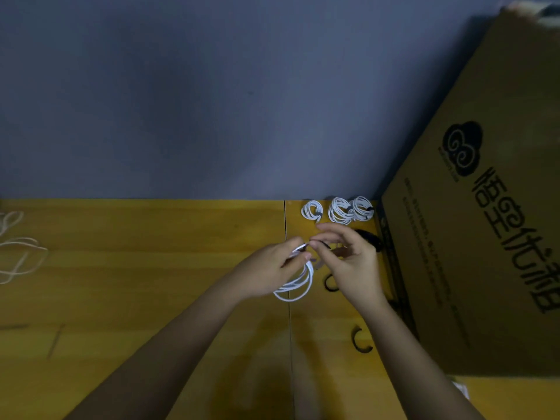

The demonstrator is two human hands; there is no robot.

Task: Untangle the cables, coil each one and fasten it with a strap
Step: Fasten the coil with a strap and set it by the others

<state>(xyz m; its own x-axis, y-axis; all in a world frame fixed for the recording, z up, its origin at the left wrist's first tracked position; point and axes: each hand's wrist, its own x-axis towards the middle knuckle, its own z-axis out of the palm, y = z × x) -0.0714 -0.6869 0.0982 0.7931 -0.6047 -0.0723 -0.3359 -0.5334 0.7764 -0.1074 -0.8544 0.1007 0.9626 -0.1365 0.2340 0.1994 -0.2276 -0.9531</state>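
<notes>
While the forearms reach in from the near edge of the yellow bench [151, 268], a spare curved black strap [360, 341] lies closest, just right of the seam in the boards, with another black strap [328, 283] a little beyond it, partly under the right wrist. Past those, the left hand [272, 268] grips a coiled white cable [298, 286], fingers curled round the top of the loops so the rest hangs toward the bench. The right hand [345, 259] meets it there, thumb and forefinger pinching what looks like a dark strap at the coil's top, though the blur makes that hard to confirm. To do this well, the left grip should keep the loops stacked and even while the right draws the strap snug round all turns, not just some, before closing it. Farther on, three finished coils [339, 210] sit strapped in a row near the bench's back edge, beside a large cardboard box [469, 237]. Off at the far left, loose cable [18, 256] waits untangled.
</notes>
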